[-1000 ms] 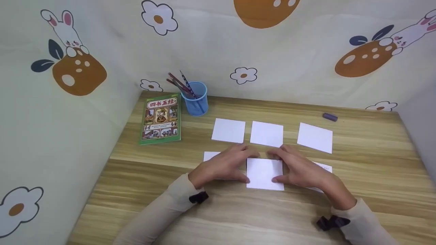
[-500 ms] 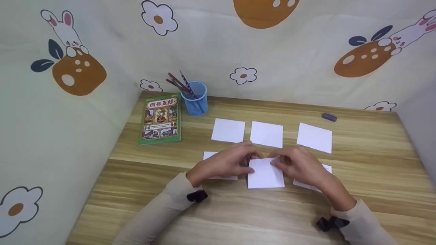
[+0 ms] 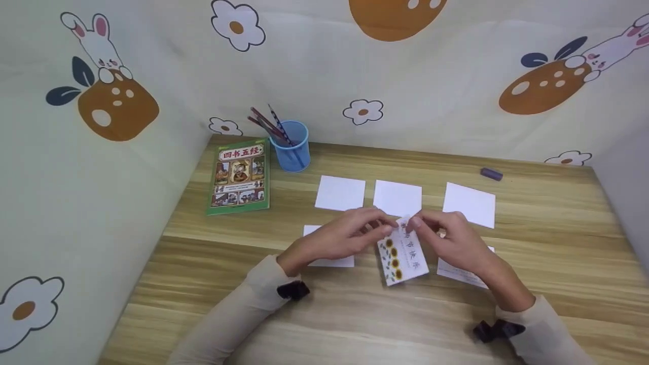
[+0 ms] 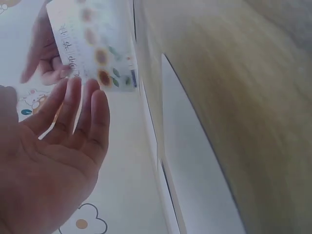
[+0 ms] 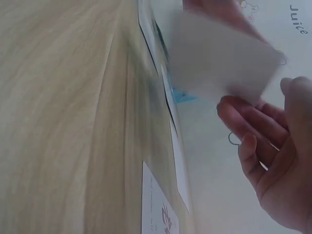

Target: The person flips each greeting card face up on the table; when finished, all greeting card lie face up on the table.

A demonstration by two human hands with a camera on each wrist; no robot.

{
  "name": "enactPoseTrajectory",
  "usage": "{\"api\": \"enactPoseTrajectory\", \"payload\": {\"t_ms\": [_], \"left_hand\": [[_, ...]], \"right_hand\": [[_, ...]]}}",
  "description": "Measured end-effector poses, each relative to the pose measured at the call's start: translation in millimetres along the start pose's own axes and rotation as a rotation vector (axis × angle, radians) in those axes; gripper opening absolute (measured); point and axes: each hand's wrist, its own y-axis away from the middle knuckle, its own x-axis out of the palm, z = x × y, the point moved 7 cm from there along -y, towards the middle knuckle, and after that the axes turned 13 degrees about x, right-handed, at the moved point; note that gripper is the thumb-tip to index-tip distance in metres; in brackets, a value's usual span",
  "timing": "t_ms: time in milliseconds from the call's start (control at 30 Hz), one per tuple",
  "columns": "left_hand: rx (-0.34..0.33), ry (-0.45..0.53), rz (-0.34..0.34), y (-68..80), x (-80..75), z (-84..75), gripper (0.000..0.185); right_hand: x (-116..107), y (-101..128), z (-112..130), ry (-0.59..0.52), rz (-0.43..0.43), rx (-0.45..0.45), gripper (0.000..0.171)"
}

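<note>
A small white greeting card, printed with sunflowers and Chinese characters, stands tilted between my hands above the table. My right hand holds it near its upper end; the exact grip is partly hidden. My left hand is at its upper left edge. In the left wrist view the left hand has fairly straight fingers, fingertips at the card, thumb apart. From the right wrist view, the card's blurred back looks plain, with bent fingers of the right hand at its lower corner.
Behind my hands lie three white cards in a row, including a middle card. Partly covered cards lie at left and right. A green book, blue pencil cup and dark purple stub sit farther back.
The card lay blank side up, with both hands at its sides. It has been lifted and turned over, and now shows its sunflower face. Both hands have drawn closer together.
</note>
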Motion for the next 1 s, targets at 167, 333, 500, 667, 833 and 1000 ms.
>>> {"api": "enactPoseTrajectory", "payload": {"t_ms": [167,333,500,667,833,1000], "left_hand": [[-0.004,-0.053,-0.008,0.6,-0.8,3.8,0.053],[-0.039,-0.043,0.037,0.0,3.6,4.7,0.054],[-0.084,-0.053,0.05,1.3,5.6,7.4,0.062],[-0.133,-0.127,-0.045,2.1,-3.8,12.7,0.046],[-0.159,-0.159,-0.061,2.5,-5.1,16.3,0.03],[-0.2,-0.195,-0.003,3.6,0.1,19.5,0.033]], "right_hand": [[12.0,1.5,1.0,-0.021,0.132,-0.02,0.017],[17.2,0.5,-0.6,-0.018,0.16,-0.033,0.022],[16.1,-1.9,-7.3,0.011,0.143,0.028,0.024],[12.4,-5.1,-17.3,0.101,0.123,0.079,0.042],[14.9,-6.3,-24.3,0.192,0.133,0.111,0.033],[20.0,-6.4,-30.7,0.247,0.155,0.159,0.023]]}}
